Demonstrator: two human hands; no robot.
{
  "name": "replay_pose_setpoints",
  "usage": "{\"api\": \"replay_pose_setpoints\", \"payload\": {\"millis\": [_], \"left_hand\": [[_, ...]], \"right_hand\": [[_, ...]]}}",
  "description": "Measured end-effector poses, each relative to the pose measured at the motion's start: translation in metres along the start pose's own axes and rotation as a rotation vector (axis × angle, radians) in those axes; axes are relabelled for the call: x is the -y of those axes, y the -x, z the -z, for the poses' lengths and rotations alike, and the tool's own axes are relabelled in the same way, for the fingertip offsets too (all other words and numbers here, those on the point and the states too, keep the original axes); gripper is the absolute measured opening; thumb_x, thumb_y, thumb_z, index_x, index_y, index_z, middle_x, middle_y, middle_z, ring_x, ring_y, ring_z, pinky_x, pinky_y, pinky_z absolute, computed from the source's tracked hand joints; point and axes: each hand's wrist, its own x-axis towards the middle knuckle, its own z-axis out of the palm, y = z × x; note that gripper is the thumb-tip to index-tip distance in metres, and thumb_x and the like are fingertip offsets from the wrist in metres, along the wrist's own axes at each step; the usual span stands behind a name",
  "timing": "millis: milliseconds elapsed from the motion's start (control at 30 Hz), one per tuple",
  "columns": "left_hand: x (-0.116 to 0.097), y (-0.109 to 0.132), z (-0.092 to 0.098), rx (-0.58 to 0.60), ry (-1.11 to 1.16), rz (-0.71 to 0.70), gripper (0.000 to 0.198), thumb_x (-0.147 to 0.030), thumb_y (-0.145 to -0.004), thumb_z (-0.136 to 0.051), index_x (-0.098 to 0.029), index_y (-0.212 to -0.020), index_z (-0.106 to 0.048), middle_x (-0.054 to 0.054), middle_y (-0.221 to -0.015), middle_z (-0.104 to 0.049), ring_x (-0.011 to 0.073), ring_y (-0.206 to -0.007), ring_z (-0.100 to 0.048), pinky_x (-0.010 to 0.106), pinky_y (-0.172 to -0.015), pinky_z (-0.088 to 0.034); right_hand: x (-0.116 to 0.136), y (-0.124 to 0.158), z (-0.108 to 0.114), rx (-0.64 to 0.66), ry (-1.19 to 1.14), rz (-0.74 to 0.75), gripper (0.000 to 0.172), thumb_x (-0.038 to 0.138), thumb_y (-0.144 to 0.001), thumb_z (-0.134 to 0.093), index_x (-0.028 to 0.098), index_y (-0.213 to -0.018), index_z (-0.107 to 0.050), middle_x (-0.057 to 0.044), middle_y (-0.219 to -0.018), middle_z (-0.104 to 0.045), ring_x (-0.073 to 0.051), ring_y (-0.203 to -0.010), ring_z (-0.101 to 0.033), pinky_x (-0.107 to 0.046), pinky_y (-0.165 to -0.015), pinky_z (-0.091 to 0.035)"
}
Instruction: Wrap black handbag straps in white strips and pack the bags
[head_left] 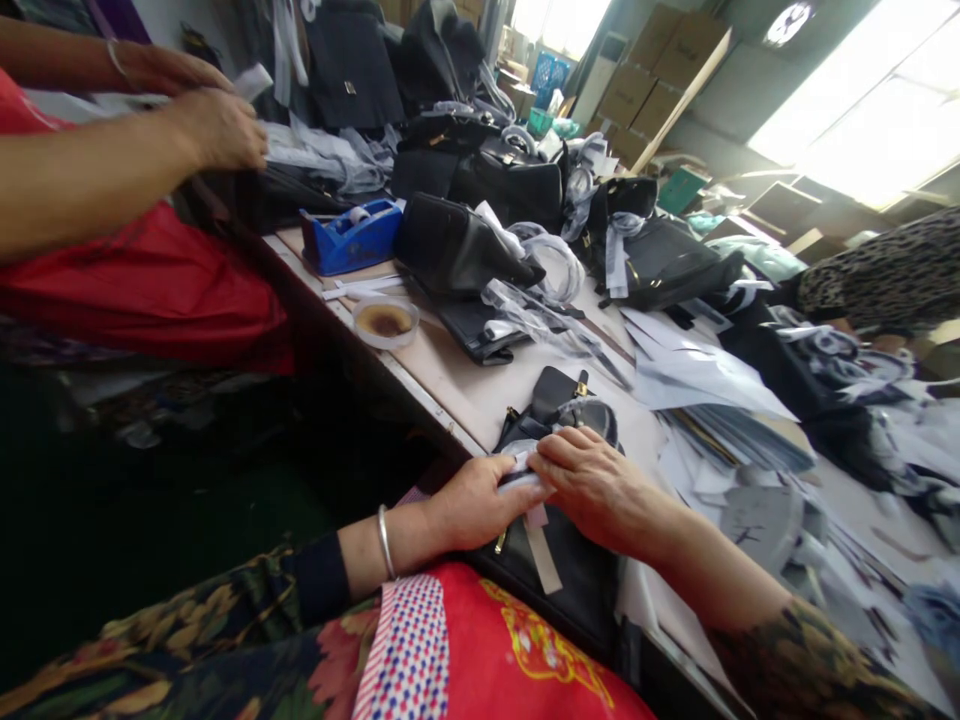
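Note:
A black bag (577,560) with gold-coloured fittings lies at the table edge, against my red apron (540,640). My left hand (480,500) is closed, its thumb and fingers round a white-wrapped strap (519,462) on top of the bag. From the other side, the bent fingers of my right hand (592,485) press on the same wrapped strap, close to the left fingertips. A short beige strip (544,562) hangs down the bag's front below my hands. Clear wrapping covers a looped handle (592,408) just beyond them. My fingers partly hide the strap.
On the table are a blue tape dispenser (352,238), a round tub (385,322) with brown residue and another black bag (457,245). Paper sheets (697,370) are stacked at right. A co-worker's hands (217,125) hold a white piece at upper left. More bags lie behind.

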Motion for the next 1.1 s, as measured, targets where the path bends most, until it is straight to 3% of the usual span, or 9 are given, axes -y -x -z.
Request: {"api": "replay_pose_setpoints", "payload": {"millis": [200, 300, 433, 533, 633, 700, 833, 1000, 1100], "left_hand": [[0.001, 0.000, 0.000, 0.005, -0.077, -0.067, 0.040, -0.052, -0.093, -0.055, -0.014, -0.089, -0.069, 0.001, -0.079, -0.065, 0.0152, -0.070, -0.056, 0.026, -0.065, -0.045], [-0.001, 0.000, 0.002, 0.016, -0.029, -0.006, 0.043, -0.054, -0.091, -0.056, -0.014, -0.085, -0.068, 0.000, -0.073, -0.062, 0.0139, -0.065, -0.053, 0.024, -0.059, -0.042], [-0.001, -0.002, 0.004, 0.001, 0.058, 0.046, 0.045, -0.058, -0.088, -0.058, -0.014, -0.084, -0.068, 0.000, -0.068, -0.058, 0.0125, -0.060, -0.049, 0.023, -0.052, -0.037], [0.005, -0.004, 0.004, 0.010, 0.155, 0.098, 0.051, -0.064, -0.087, -0.057, -0.014, -0.082, -0.065, -0.003, -0.060, -0.050, 0.0100, -0.053, -0.042, 0.023, -0.047, -0.031], [0.010, -0.006, 0.002, 0.036, 0.291, 0.152, 0.055, -0.070, -0.082, -0.059, -0.015, -0.081, -0.060, -0.005, -0.057, -0.045, 0.0078, -0.048, -0.037, 0.022, -0.044, -0.026], [0.010, -0.008, 0.001, 0.045, 0.378, 0.173, 0.055, -0.070, -0.080, -0.062, -0.016, -0.081, -0.059, -0.006, -0.056, -0.045, 0.0069, -0.046, -0.035, 0.022, -0.044, -0.024], [0.008, -0.008, -0.001, 0.040, 0.434, 0.179, 0.052, -0.067, -0.080, -0.066, -0.015, -0.084, -0.059, -0.005, -0.059, -0.046, 0.0065, -0.047, -0.036, 0.022, -0.045, -0.023], [0.012, -0.005, -0.002, 0.008, 0.351, 0.168, 0.048, -0.063, -0.080, -0.068, -0.016, -0.079, -0.058, -0.006, -0.056, -0.044, 0.0076, -0.048, -0.036, 0.023, -0.045, -0.024], [0.013, -0.005, -0.003, -0.009, 0.347, 0.177, 0.044, -0.059, -0.079, -0.070, -0.016, -0.078, -0.059, -0.006, -0.055, -0.043, 0.0075, -0.048, -0.035, 0.023, -0.045, -0.023]], "right_hand": [[-0.001, 0.000, -0.007, -0.017, -0.022, 0.019, 0.015, 0.021, -0.099, -0.052, 0.016, -0.103, -0.066, -0.008, -0.094, -0.061, -0.021, -0.088, -0.052, -0.036, -0.084, -0.040], [-0.001, 0.002, -0.012, -0.050, 0.006, 0.003, 0.020, 0.021, -0.099, -0.053, 0.016, -0.113, -0.066, -0.011, -0.105, -0.064, -0.024, -0.097, -0.055, -0.038, -0.086, -0.042], [-0.002, 0.021, -0.013, -0.232, 0.006, -0.080, 0.035, 0.025, -0.097, -0.059, 0.015, -0.131, -0.059, -0.016, -0.127, -0.061, -0.031, -0.118, -0.053, -0.044, -0.095, -0.043], [0.003, 0.044, -0.016, -0.309, 0.007, -0.102, 0.036, 0.020, -0.096, -0.059, 0.018, -0.132, -0.058, -0.013, -0.120, -0.065, -0.027, -0.110, -0.057, -0.042, -0.093, -0.044], [0.017, 0.058, -0.029, -0.217, 0.027, -0.076, 0.033, 0.016, -0.096, -0.058, 0.019, -0.129, -0.060, -0.011, -0.113, -0.068, -0.024, -0.099, -0.060, -0.040, -0.089, -0.045], [0.027, 0.058, -0.041, -0.194, 0.030, -0.109, 0.029, 0.016, -0.096, -0.056, 0.017, -0.124, -0.062, -0.011, -0.111, -0.068, -0.024, -0.094, -0.060, -0.040, -0.085, -0.045], [0.039, 0.040, -0.054, -0.321, 0.012, -0.199, 0.018, 0.015, -0.096, -0.053, 0.017, -0.108, -0.066, -0.011, -0.103, -0.068, -0.022, -0.087, -0.060, -0.039, -0.080, -0.044], [0.036, 0.025, -0.033, -0.577, -0.225, -0.168, 0.016, 0.006, -0.095, -0.052, 0.017, -0.100, -0.063, -0.008, -0.091, -0.064, -0.017, -0.077, -0.058, -0.029, -0.067, -0.047], [0.029, 0.027, -0.017, -0.604, -0.201, -0.197, 0.011, 0.009, -0.093, -0.058, 0.017, -0.099, -0.062, -0.008, -0.092, -0.064, -0.018, -0.079, -0.059, -0.031, -0.070, -0.049]]}}
